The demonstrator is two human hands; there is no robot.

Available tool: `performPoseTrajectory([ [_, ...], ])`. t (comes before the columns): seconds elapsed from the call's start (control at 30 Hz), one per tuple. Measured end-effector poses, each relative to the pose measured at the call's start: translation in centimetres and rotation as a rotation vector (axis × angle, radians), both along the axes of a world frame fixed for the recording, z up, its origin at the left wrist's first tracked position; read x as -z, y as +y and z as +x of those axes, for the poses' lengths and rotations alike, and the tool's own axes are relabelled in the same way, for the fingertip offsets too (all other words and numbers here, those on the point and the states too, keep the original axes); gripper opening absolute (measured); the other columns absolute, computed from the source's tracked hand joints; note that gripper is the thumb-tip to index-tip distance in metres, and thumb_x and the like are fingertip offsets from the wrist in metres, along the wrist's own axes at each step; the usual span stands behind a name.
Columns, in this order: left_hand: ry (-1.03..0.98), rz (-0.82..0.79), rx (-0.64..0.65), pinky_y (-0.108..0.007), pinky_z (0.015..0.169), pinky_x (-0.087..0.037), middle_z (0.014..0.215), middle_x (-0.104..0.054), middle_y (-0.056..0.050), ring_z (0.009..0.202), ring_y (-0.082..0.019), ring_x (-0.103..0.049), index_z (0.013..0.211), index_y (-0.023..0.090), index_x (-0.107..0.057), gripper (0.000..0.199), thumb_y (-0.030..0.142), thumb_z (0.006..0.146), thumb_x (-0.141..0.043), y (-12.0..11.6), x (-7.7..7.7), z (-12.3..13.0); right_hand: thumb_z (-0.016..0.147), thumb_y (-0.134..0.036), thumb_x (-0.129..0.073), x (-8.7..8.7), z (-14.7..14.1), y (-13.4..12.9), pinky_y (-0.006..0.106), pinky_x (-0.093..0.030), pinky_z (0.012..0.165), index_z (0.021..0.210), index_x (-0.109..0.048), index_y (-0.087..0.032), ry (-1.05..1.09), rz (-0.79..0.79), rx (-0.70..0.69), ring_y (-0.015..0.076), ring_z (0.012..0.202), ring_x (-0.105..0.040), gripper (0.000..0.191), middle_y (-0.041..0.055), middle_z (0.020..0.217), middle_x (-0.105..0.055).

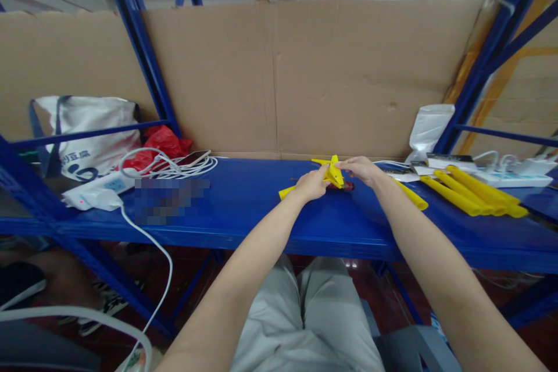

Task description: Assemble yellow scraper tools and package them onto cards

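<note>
A yellow pointed piece [334,174], thin and sheet-like with several angular tips, is between my hands just above the blue shelf top. My left hand [311,185] is closed on its left side. On its right side my right hand [360,169] pinches the same piece with thumb and fingers. Under the hands lies a dark red object [347,186], mostly hidden, whose kind I cannot make out. The end of a yellow strip [285,192] shows beside my left wrist. A yellow tube [412,195] lies near my right forearm.
Several yellow tubes [475,192] lie at the right beside a white power strip [514,177] and small boxes [451,161]. Leftward are another power strip [107,184], coiled white cables [187,167], a red bag [163,144] and a cloth bag [98,128]. Cardboard [331,81] walls the back.
</note>
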State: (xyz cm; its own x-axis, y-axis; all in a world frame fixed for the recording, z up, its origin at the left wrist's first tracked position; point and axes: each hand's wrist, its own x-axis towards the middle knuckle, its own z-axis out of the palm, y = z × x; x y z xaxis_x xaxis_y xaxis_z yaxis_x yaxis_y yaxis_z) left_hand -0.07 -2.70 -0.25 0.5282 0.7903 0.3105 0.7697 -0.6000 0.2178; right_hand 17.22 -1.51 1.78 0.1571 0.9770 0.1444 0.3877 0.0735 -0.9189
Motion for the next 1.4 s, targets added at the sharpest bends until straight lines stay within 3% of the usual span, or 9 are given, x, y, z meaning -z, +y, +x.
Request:
performPoseTrajectory([
  [0.2, -0.016, -0.006, 0.021, -0.034, 0.086, -0.046, 0.123, -0.061, -0.009, 0.111, -0.025, -0.058, 0.136, 0.022, -0.033, 0.05, 0.027, 0.089, -0.048, 0.0, -0.2, 0.1, 0.062, -0.037, -0.073, 0.2, 0.1, 0.1, 0.022, -0.031, 0.05, 0.059, -0.063, -0.015, -0.154, 0.013, -0.019, 0.0099, 0.058, -0.042, 0.024, -0.0007, 0.054, -0.052],
  [0.5, -0.016, -0.01, 0.034, -0.033, 0.084, -0.046, 0.118, -0.063, -0.007, 0.109, -0.025, -0.059, 0.123, 0.024, -0.041, 0.034, 0.029, 0.09, -0.047, -0.2, -0.2, 0.0, 0.058, -0.044, -0.073, 0.2, 0.2, 0.2, 0.023, -0.03, 0.051, 0.061, -0.063, -0.015, -0.197, 0.024, -0.025, 0.0094, 0.056, -0.04, 0.03, -0.0014, 0.054, -0.051],
  [0.7, -0.024, 0.029, 0.049, -0.031, 0.084, -0.046, 0.118, -0.063, -0.006, 0.109, -0.024, -0.059, 0.123, 0.023, -0.043, 0.034, 0.026, 0.089, -0.046, -0.1, -0.1, -0.1, 0.053, -0.05, -0.074, 0.4, 0.3, 0.4, 0.025, -0.027, 0.051, 0.06, -0.06, -0.016, -0.195, 0.04, -0.027, 0.0087, 0.054, -0.038, 0.038, -0.0024, 0.054, -0.051],
  [0.9, -0.051, 0.03, 0.057, -0.032, 0.086, -0.046, 0.119, -0.062, -0.006, 0.11, -0.024, -0.058, 0.121, 0.024, -0.046, 0.032, 0.026, 0.089, -0.047, 0.2, -0.1, -0.1, 0.051, -0.046, -0.077, 0.2, -0.2, 0.1, 0.024, -0.026, 0.05, 0.055, -0.055, -0.017, -0.182, 0.041, -0.006, 0.0077, 0.053, -0.036, 0.037, -0.0041, 0.051, -0.048],
  [1.17, -0.107, 0.06, 0.077, -0.032, 0.089, -0.045, 0.118, -0.063, -0.006, 0.111, -0.022, -0.057, 0.115, 0.022, -0.052, 0.027, 0.022, 0.089, -0.045, 0.4, 0.0, -0.1, 0.065, -0.036, -0.071, -0.1, -0.3, -0.3, 0.022, -0.03, 0.051, 0.066, -0.056, -0.017, -0.155, 0.019, 0.038, 0.009, 0.058, -0.041, 0.024, -0.0015, 0.062, -0.052],
  [1.4, -0.131, 0.101, 0.039, -0.034, 0.089, -0.046, 0.117, -0.063, -0.006, 0.109, -0.023, -0.058, 0.113, 0.022, -0.054, 0.026, 0.021, 0.088, -0.046, 0.7, 0.2, -0.1, 0.067, -0.036, -0.07, -0.1, 0.5, -0.3, 0.022, -0.032, 0.055, 0.067, -0.063, -0.016, -0.108, -0.079, -0.122, 0.0102, 0.064, -0.046, 0.021, 0.0008, 0.066, -0.058],
])
